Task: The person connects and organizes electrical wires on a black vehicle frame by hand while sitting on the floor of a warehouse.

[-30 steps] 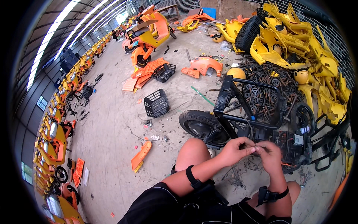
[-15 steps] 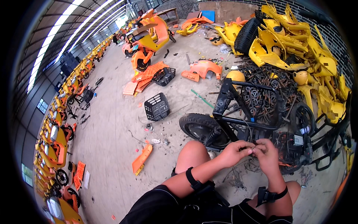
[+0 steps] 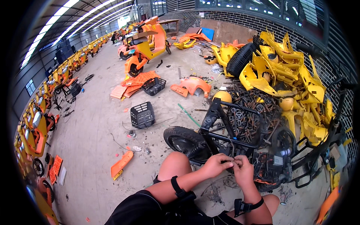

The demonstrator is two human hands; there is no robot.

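Note:
My left hand (image 3: 216, 165) and my right hand (image 3: 243, 173) meet with fingertips pinched together, just on my side of a stripped black scooter frame (image 3: 211, 117). Between the fingers is the end of a thin dark cable (image 3: 231, 145) that comes down from the frame; the fingers hide most of that end. The frame lies on its side, its wheel (image 3: 168, 137) to the left of my hands. Right of them sits a bundle of wiring and parts with a small grey box (image 3: 278, 160). Loose wire scraps (image 3: 213, 190) lie on the floor below my hands.
Beyond the frame are a heap of rusty metal parts (image 3: 243, 120) and a pile of yellow body panels (image 3: 313, 88). Black baskets (image 3: 142, 114), an orange panel (image 3: 122, 164) and an orange fender (image 3: 197, 85) lie on the floor. A yellow-orange scooter (image 3: 144, 50) stands farther back; rows of scooters line the left.
The view has swung to the right and up, so everything sits farther left in the picture. My two hands remain pinched together at the frame.

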